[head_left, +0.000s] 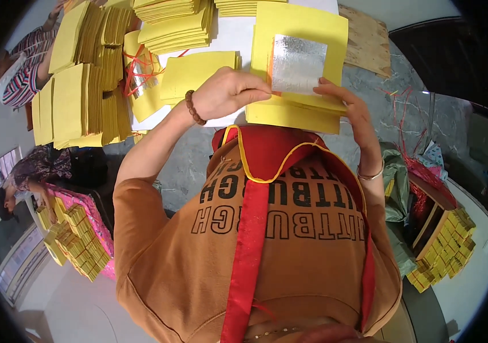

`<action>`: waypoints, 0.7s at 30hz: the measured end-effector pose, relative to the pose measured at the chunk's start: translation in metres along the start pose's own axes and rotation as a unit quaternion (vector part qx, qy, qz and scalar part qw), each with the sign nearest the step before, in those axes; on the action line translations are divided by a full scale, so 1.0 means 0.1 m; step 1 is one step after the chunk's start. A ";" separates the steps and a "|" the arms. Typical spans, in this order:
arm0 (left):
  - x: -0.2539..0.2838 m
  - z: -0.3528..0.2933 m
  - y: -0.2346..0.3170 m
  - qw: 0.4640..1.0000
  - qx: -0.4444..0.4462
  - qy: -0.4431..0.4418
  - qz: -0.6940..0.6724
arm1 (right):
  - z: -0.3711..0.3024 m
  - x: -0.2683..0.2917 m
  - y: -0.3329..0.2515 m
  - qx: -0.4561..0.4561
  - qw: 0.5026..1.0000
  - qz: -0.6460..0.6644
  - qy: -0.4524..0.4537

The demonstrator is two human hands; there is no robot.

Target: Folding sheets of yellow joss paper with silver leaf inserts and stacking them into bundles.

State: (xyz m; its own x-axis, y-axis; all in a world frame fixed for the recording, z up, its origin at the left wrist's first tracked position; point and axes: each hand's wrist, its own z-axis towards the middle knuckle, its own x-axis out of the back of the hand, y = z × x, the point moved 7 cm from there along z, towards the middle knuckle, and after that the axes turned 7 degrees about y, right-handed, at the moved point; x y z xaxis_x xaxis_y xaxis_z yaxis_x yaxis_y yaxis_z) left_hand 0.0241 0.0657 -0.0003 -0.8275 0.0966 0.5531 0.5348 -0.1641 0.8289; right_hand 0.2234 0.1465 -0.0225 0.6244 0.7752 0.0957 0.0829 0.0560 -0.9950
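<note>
Two grips show on my feed. The left grip (pixel 229 94) pinches one end of the folded yellow paper (pixel 298 20); the right grip (pixel 358 111) touches the other end, though whether it clasps I can't tell. One silver sheet (pixel 299 63) lies just beyond both, on one white bench (pixel 232 34); several yellow stacks (pixel 71 100) stand left of the left grip.

Left hand (pixel 227 95) pinches fingertips together; right hand (pixel 357 113) curls inward, its grip unclear.
</note>
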 end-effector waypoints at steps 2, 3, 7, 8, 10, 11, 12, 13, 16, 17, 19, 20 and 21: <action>-0.02 0.01 -0.12 0.992 0.065 -0.009 -0.104 | 0.01 0.04 0.00 0.003 1.000 0.023 0.016; -0.03 0.02 -0.18 0.990 0.075 -0.025 -0.118 | 0.01 0.04 0.03 0.004 1.000 0.023 0.016; -0.10 0.02 -0.36 0.959 0.181 -0.068 -0.207 | 0.03 0.04 0.12 -0.018 0.998 0.053 0.030; -0.11 0.02 -0.38 0.953 0.193 -0.075 -0.222 | 0.03 0.04 0.14 -0.031 0.997 0.055 0.033; -0.12 0.02 -0.39 0.946 0.205 -0.082 -0.238 | 0.04 0.03 0.15 -0.037 0.997 0.054 0.028; -0.11 0.03 -0.38 0.943 0.207 -0.077 -0.250 | 0.04 0.03 0.16 -0.043 0.997 0.053 0.025; -0.11 0.04 -0.38 0.939 0.208 -0.071 -0.262 | 0.05 0.03 0.15 -0.043 0.997 0.053 0.024; -0.11 0.04 -0.40 0.939 0.209 -0.070 -0.262 | 0.05 0.02 0.14 -0.044 0.997 0.060 0.024; -0.11 0.06 -0.44 0.946 0.181 -0.068 -0.258 | 0.06 0.02 0.15 -0.043 0.997 0.063 0.022; -0.11 0.07 -0.43 0.946 0.182 -0.071 -0.257 | 0.06 0.03 0.15 -0.041 0.997 0.059 0.021; -0.11 0.07 -0.43 0.947 0.182 -0.073 -0.256 | 0.06 0.04 0.18 -0.038 0.997 0.061 0.021; -0.11 0.08 -0.42 0.948 0.179 -0.072 -0.252 | 0.06 0.04 0.18 -0.035 0.997 0.062 0.022; -0.11 0.08 -0.42 0.950 0.175 -0.071 -0.248 | 0.06 0.04 0.18 -0.035 0.997 0.063 0.022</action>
State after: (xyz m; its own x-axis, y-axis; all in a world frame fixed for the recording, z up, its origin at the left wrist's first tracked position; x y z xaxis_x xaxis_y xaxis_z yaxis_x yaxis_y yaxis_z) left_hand 0.0121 0.0797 -0.0403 -0.9747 0.2117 0.0719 0.1292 0.2709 0.9539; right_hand 0.2225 0.1539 -0.0399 0.6669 0.7447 -0.0264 0.0552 -0.0847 -0.9949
